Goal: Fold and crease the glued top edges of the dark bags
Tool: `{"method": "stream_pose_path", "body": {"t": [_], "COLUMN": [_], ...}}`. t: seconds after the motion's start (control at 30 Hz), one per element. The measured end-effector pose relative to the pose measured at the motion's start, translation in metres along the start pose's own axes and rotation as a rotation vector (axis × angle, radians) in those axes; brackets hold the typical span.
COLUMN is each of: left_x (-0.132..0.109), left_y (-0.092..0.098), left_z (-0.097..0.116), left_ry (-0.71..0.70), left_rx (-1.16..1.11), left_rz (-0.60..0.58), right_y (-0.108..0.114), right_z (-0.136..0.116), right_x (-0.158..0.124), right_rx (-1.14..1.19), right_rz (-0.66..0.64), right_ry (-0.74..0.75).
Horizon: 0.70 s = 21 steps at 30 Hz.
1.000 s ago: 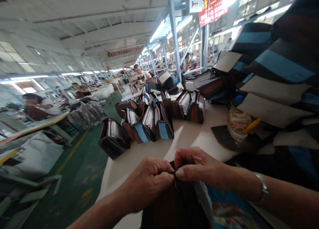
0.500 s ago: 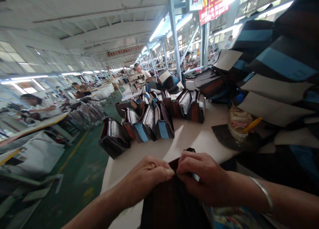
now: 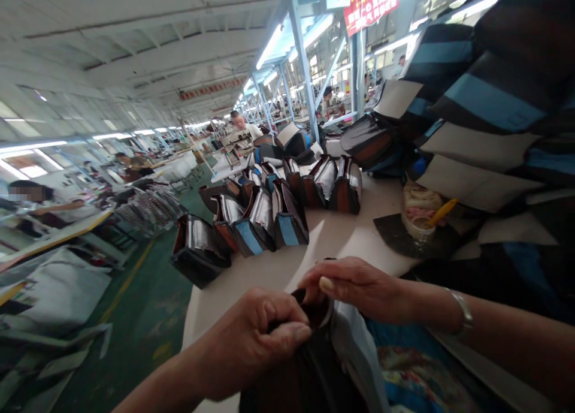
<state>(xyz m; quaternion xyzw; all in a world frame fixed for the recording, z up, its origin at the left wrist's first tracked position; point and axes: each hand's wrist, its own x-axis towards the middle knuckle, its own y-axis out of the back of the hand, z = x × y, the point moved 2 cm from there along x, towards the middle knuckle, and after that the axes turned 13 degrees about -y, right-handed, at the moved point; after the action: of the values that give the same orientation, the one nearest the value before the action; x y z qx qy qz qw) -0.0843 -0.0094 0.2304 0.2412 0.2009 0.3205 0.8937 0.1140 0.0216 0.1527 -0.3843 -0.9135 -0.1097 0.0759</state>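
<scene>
In the head view, a dark bag [image 3: 287,374] with a brown panel and a silvery lining stands close in front of me at the table's near edge. My left hand [image 3: 265,341] is closed on its top rim, thumb and fingers pinching the edge. Over the bag's mouth lies my right hand [image 3: 359,287], fingers stretched out and bent at the tips, touching the brown inner edge. Its thumb shows on the near side and no firm grip is visible. The bag's lower part runs out of the picture.
Several similar bags [image 3: 256,221] stand on the pale table [image 3: 251,275]. At right, a tub [image 3: 420,224] with a yellow-handled tool [image 3: 442,212] sits on a dark sheet, beside a tall pile of blue-striped pieces [image 3: 489,101]. Co-workers sit at tables farther left.
My right hand has loosened its pinch and straightened its fingers over the bag's mouth. The rim gapes wider and more silvery lining shows. My left hand still pinches the edge.
</scene>
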Motion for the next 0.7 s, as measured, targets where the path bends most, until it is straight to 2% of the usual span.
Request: {"method": "stream_pose_path", "body": {"t": [0.1,0.2,0.27,0.37,0.5,0.57,0.63,0.7], "left_x": [0.001,-0.002,-0.005,-0.009,-0.008,-0.005,-0.003,-0.002], "left_y": [0.002,0.004,0.006,0.007,0.007,0.006,0.005,0.005], "left_z": [0.008,0.011,0.013,0.015,0.014,0.012,0.012,0.013], "left_ry": [-0.024,-0.024,-0.027,-0.076,-0.088,-0.108,-0.136,-0.176], "left_rx": [0.044,0.080,0.114,0.198,0.264,0.222,0.193,0.189], "left_rz": [0.006,0.001,-0.010,-0.023,-0.011,-0.029,-0.040,-0.033], "right_y": [0.012,0.019,0.018,0.012,0.009,0.011,0.010,0.005], "right_z": [0.006,0.003,-0.002,-0.009,-0.007,-0.006,-0.010,-0.018], "right_x": [0.017,0.025,0.025,0.019,0.009,0.007,0.008,0.009], "right_rx": [-0.005,0.032,0.025,-0.039,-0.134,-0.094,-0.041,-0.055], "right_rz": [-0.295,-0.427,-0.428,-0.335,-0.212,-0.249,-0.339,-0.394], "right_ry": [-0.109,-0.096,-0.041,0.034,0.012,-0.071,-0.144,-0.146]}}
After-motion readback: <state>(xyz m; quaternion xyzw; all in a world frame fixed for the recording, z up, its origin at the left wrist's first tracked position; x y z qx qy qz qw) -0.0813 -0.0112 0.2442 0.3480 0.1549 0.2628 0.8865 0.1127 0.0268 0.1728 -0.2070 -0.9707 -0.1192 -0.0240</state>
